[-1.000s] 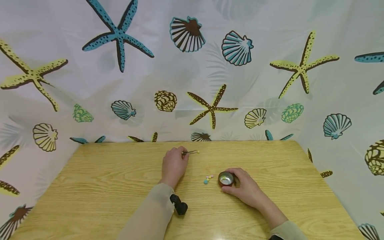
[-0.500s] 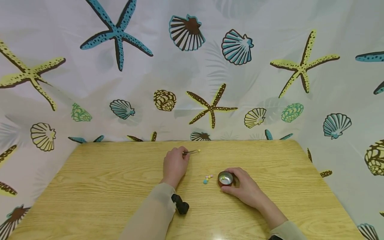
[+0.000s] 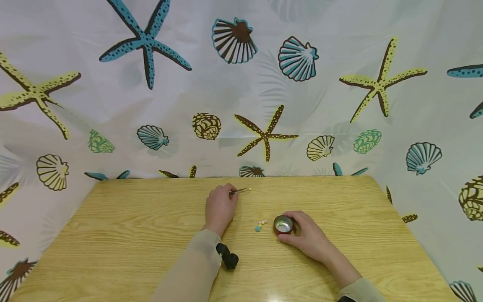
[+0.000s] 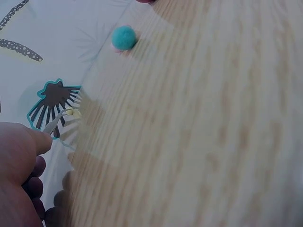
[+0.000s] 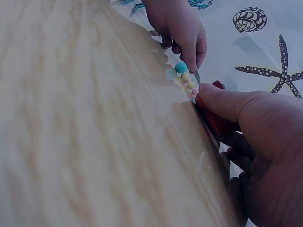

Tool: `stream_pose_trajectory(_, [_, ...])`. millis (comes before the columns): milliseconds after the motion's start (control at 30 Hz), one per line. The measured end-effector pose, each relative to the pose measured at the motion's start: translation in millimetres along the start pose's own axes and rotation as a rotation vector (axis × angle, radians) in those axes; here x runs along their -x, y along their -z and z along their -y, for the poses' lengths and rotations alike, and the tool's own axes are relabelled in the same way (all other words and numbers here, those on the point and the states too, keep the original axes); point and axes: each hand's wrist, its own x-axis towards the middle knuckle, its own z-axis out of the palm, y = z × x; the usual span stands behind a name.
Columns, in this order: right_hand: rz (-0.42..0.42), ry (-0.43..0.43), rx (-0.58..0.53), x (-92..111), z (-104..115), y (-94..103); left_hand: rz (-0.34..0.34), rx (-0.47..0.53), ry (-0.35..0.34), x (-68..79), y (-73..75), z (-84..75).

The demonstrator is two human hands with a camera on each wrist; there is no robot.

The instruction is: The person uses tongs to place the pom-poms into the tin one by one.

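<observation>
My left hand (image 3: 220, 209) pinches a pair of tweezers (image 3: 238, 191) toward the back of the table. A small yellow ball (image 3: 250, 189) sits at the tweezer tips; the left wrist view shows it as a pale yellow blob (image 4: 72, 112). With thumb and fingers around its side, my right hand (image 3: 307, 237) holds a small cup (image 3: 278, 231), reddish outside and silvery inside. A yellow-green bit (image 3: 280, 224) lies in the cup. Just left of the cup is a cluster of small balls: a larger blue pom-pom (image 3: 258, 228) and several pink and yellow ones (image 3: 263, 222).
The wooden table (image 3: 132, 235) runs back to a hanging cloth (image 3: 181, 105) printed with shells and starfish, which also encloses both sides. A black wrist camera (image 3: 228, 256) is strapped to the left sleeve.
Both hands stay nearly still, the left still gripping the tweezers and the right the cup. The head view has shifted very slightly.
</observation>
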Motion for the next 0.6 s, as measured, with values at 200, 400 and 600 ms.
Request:
stream_pose_trajectory(200, [0.001,-0.001,0.004,0.4,1.3,-0.6,-0.016,0.012,-0.012,1.5,0.7,0.9])
stream_pose_trajectory(400, [-0.001,0.002,0.004,1.0,3.8,-0.4,-0.043,0.037,-0.034,7.0,7.6,-1.7])
stream_pose_trajectory(600, [-0.004,0.001,0.009,0.7,2.8,-0.8,-0.041,0.104,-0.037,16.1,19.3,-11.6])
